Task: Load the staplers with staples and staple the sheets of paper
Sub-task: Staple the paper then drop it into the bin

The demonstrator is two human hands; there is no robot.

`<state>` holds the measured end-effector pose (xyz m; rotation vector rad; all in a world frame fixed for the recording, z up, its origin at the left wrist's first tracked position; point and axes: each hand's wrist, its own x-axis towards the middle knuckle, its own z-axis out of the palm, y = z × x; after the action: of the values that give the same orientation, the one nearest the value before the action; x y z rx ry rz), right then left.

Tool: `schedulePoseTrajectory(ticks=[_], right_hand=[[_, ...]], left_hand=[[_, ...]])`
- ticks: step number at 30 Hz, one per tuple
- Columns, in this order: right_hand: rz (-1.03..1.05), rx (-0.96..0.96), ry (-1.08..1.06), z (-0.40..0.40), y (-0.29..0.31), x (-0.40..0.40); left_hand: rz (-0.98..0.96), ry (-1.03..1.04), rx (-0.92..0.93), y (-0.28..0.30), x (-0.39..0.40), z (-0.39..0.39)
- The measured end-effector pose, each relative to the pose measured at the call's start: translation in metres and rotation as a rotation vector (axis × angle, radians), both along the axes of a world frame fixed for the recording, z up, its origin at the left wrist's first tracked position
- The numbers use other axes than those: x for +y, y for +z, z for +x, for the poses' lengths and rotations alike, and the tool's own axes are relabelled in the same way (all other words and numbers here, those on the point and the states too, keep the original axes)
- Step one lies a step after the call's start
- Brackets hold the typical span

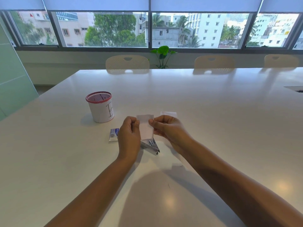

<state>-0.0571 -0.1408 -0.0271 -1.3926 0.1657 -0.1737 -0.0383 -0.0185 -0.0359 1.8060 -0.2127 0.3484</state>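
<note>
A small white sheet of paper [145, 126] is held upright above the table between both hands. My left hand [128, 136] pinches its left edge and my right hand [167, 130] pinches its right edge. Just below the paper a small silver stapler [151, 146] lies on the white table [213, 112], partly hidden behind my left hand. A small box of staples [113, 135] lies to the left of my left hand. Another white paper slip [168, 114] lies flat beyond my right hand.
A red mesh pen cup [100, 106] wrapped in white paper stands at the left, behind the staple box. Pale chairs [127, 63] line the table's far edge, with a green plant [162, 54] by the window. A cable cut-out [295, 89] sits at the right.
</note>
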Motion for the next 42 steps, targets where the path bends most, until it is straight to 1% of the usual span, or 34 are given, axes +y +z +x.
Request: schedulePoseTrajectory(ticks=[3,5,7,9,11,14,17,21,25,31,34,39,42], right_hand=[[-0.076,0.044,0.019,0.0,0.004,-0.003],[-0.156,0.046,0.066,-0.002,0.008,-0.004],[-0.326,0.017,0.073,-0.005,0.009,-0.004],[-0.504,-0.031,0.028,-0.007,0.01,-0.002],[-0.601,-0.053,0.006,-0.008,0.009,0.0],[-0.628,-0.068,0.014,-0.01,0.01,0.002],[-0.702,-0.102,0.006,-0.012,0.013,0.002],[-0.687,-0.142,0.005,-0.014,0.014,0.005],[-0.718,-0.157,-0.044,-0.016,0.014,0.007],[-0.754,-0.166,-0.023,-0.017,0.016,0.007],[-0.727,-0.153,-0.031,-0.017,0.015,0.009],[-0.677,-0.16,-0.034,-0.017,0.017,0.011],[-0.636,-0.137,0.001,-0.016,0.016,0.008]], left_hand=[[-0.057,-0.038,0.006,0.005,0.003,-0.001],[-0.071,-0.12,0.032,0.008,0.005,0.0],[-0.07,-0.216,0.084,0.012,0.007,-0.001],[-0.021,-0.268,0.087,0.013,0.008,0.001],[0.003,-0.263,0.065,0.013,0.01,0.002],[-0.039,-0.237,0.042,0.011,0.009,0.001],[-0.033,-0.215,0.022,0.008,0.007,0.001],[-0.066,-0.181,0.015,0.009,0.007,0.001],[-0.198,-0.148,0.076,0.012,0.009,0.005],[-0.211,-0.125,0.087,0.012,0.009,0.006],[-0.255,-0.102,0.052,0.016,0.015,0.01],[-0.247,-0.09,0.014,0.019,0.019,0.012],[-0.279,-0.098,0.05,0.018,0.019,0.015]])
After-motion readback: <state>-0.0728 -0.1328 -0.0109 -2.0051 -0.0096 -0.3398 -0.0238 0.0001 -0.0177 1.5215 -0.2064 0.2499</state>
